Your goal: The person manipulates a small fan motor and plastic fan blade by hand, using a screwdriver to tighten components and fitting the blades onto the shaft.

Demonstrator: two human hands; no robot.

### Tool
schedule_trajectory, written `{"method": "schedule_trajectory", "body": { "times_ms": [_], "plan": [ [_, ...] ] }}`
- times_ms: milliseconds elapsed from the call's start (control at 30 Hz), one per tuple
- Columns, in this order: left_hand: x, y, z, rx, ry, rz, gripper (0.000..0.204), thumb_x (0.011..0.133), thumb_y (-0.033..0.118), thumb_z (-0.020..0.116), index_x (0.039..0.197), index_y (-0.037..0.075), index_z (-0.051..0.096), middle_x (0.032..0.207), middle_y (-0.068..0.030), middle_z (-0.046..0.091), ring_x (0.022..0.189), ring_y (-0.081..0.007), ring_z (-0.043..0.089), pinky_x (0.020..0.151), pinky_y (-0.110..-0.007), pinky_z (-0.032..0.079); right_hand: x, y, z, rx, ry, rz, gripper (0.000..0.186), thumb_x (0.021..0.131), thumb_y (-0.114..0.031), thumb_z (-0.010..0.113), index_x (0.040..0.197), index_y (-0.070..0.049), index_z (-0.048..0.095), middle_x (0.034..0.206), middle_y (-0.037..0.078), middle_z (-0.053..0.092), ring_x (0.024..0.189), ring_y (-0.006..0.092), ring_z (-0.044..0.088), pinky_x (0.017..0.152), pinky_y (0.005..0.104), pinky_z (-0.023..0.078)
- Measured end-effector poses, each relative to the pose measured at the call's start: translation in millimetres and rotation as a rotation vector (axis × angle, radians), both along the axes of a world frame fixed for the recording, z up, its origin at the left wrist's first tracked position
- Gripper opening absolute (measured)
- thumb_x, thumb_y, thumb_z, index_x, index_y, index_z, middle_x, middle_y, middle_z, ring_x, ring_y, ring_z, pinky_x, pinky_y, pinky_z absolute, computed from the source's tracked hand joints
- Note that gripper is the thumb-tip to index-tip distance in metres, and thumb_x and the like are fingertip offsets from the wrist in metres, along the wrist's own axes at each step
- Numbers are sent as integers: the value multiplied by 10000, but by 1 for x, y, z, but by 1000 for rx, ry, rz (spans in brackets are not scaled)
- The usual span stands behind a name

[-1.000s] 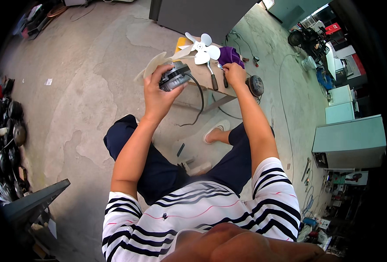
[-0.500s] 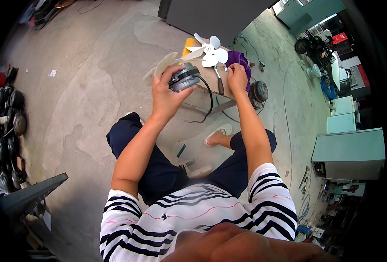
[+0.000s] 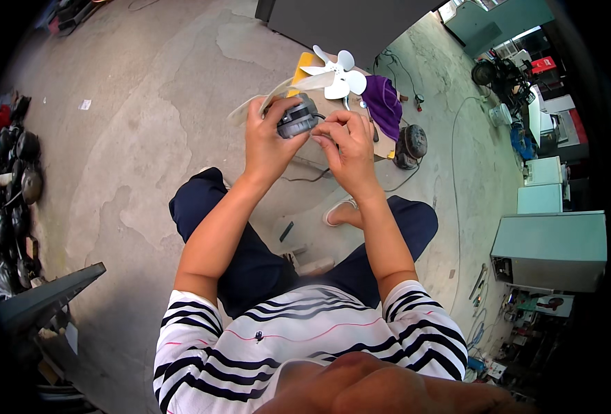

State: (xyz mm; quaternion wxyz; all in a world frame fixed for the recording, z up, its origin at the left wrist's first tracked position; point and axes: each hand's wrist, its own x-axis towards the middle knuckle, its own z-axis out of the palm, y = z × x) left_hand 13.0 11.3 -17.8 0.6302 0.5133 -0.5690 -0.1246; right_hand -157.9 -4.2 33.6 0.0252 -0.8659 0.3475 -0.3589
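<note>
My left hand (image 3: 269,141) is wrapped round a small grey fan motor (image 3: 298,119), holding it up above the near edge of a low bench. Pale fan blades (image 3: 264,96) stick out behind that hand. My right hand (image 3: 348,146) is beside the motor with thumb and fingertips pinched together; whatever is between them is too small to make out. Beyond both hands, a separate white fan blade (image 3: 340,72) lies on the bench. A screwdriver is mostly covered by my right hand. A purple cloth (image 3: 384,103) lies to the right of the blade.
A yellow object (image 3: 302,69) sits at the bench's far left. Right of the bench, a dark round motor-like unit (image 3: 411,145) stands on the floor with a cable. A grey cabinet (image 3: 350,27) rises behind. Pale green cabinets (image 3: 550,245) stand at the right, dark round parts (image 3: 26,162) at the left.
My right hand has come from the bench beside the purple cloth, left and nearer, to the motor. The motor in my left hand has shifted slightly.
</note>
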Motion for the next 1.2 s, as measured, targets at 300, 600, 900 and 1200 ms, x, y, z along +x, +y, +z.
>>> {"method": "schedule_trajectory", "body": {
  "times_ms": [300, 600, 900, 1200],
  "plan": [
    [-1, 3, 1, 38, 48, -28, 547, 671, 93, 879, 1183, 112, 689, 1113, -98, 656, 1091, -298, 574, 912, -402, 530, 7, -1, -3, 41, -31, -11, 141, 867, -80, 746, 1000, -70, 702, 1099, 77, 647, 1041, 293, 580, 924, 400, 446],
    [1, 3, -3, 116, 56, -38, 524, 701, 144, 888, 1185, 115, 688, 1127, -90, 677, 1084, -291, 574, 907, -400, 535, 10, -5, -8, 33, -73, -12, 129, 858, -80, 737, 982, -72, 702, 1100, 69, 658, 1036, 284, 602, 896, 398, 435],
    [-1, 4, -3, 233, 120, -64, 579, 716, 190, 890, 1255, 138, 684, 1127, -108, 662, 1067, -261, 576, 929, -362, 514, 21, 3, -21, -10, -154, -138, 112, 873, -117, 735, 984, -103, 729, 1127, 50, 667, 1073, 266, 594, 972, 420, 395],
    [-5, 1, -8, 235, 178, -37, 584, 718, 170, 882, 1265, 145, 679, 1135, -111, 665, 1089, -262, 575, 938, -362, 511, 29, 11, -33, -114, -189, -318, 112, 845, -176, 783, 955, -168, 761, 1168, -8, 665, 1221, 287, 543, 1136, 557, 274]
  ]
}}
